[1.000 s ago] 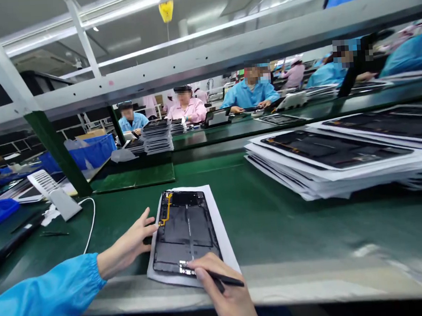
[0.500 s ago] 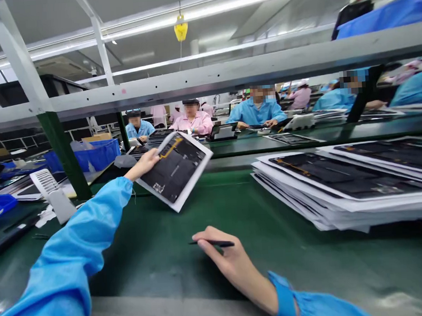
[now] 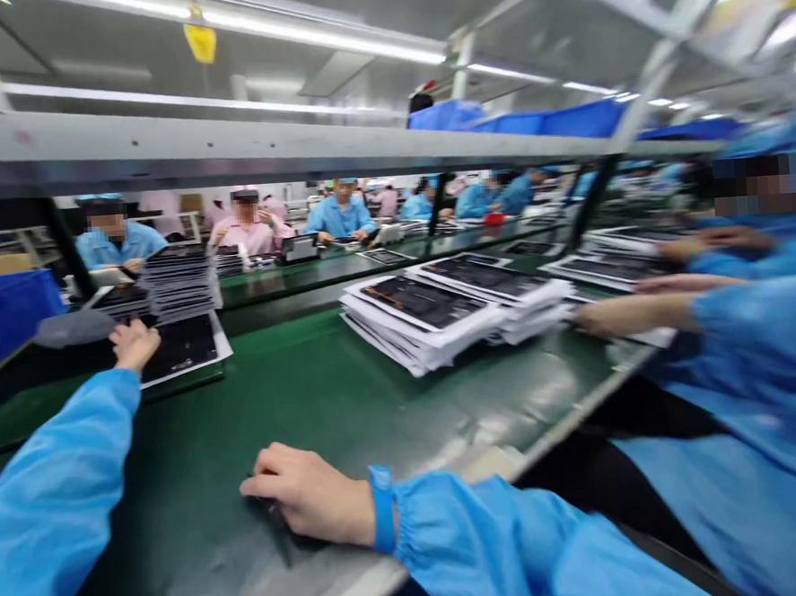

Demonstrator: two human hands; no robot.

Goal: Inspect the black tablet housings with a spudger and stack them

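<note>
My left hand (image 3: 135, 344) is at the left edge of a dark tablet-like panel on a white sheet (image 3: 183, 344), fingers bent over that edge. The panel lies nearly flat in front of a tall stack of similar sheets (image 3: 179, 280); its left side is hidden by the hand. My right hand (image 3: 308, 492) is closed around a thin black pen-like tool (image 3: 277, 530) low over the green work surface (image 3: 244, 424). Its fingers partly cover the tool, and the tip is blurred. Two piles of panels on white sheets (image 3: 426, 319) sit farther right.
A blue bin (image 3: 14, 312) and a grey plastic bag (image 3: 76, 328) stand at far left. A metal shelf beam (image 3: 335, 149) crosses overhead, with posts below. Close on the right, a co-worker in blue (image 3: 766, 356) reaches over the bench. Other workers sit across.
The view has swung right. My left hand has brought the panel from mid-air down in front of the stack on the left. My right hand still holds the black tool, now lower and turned.
</note>
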